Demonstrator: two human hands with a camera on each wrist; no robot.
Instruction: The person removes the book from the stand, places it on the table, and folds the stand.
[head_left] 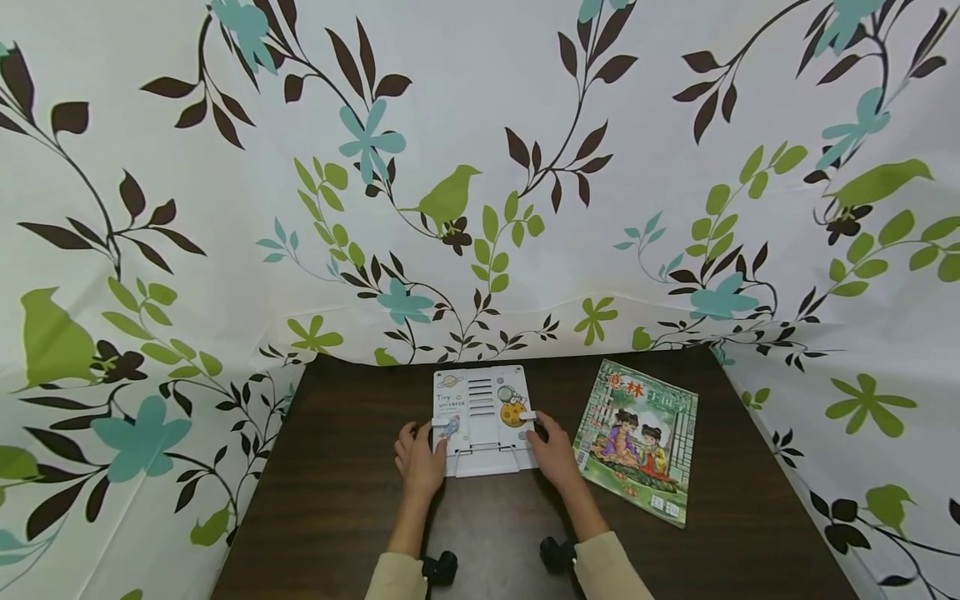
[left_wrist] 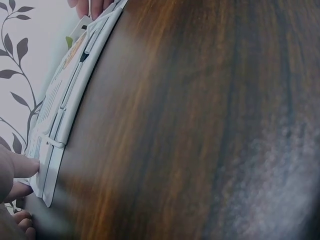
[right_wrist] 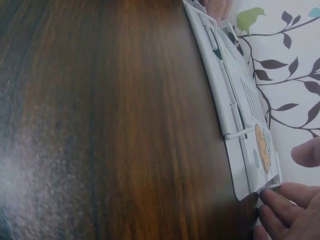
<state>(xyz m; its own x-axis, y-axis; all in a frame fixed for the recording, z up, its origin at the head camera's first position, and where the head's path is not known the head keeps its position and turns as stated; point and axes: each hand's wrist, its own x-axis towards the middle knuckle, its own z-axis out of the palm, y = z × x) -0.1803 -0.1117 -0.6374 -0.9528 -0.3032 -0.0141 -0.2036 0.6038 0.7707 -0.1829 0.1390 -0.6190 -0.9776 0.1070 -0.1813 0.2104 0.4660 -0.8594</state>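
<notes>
A white book stand printed "Tiny universe" with space pictures lies on the dark table, its slotted back panel facing up. At its left edge my left hand grips the side. Thumb and index finger pinch the stand's corner in the left wrist view. My right hand is at the opposite edge, by the small white page clip. In the right wrist view its fingers curl at the stand's edge by the clip, while the thumb is lifted apart from the panel. The undersides of both grips are hidden.
A green illustrated magazine lies at an angle to the right of the stand, close to my right hand. Patterned cloth with leaves and birds hangs behind the dark wooden table and along both sides.
</notes>
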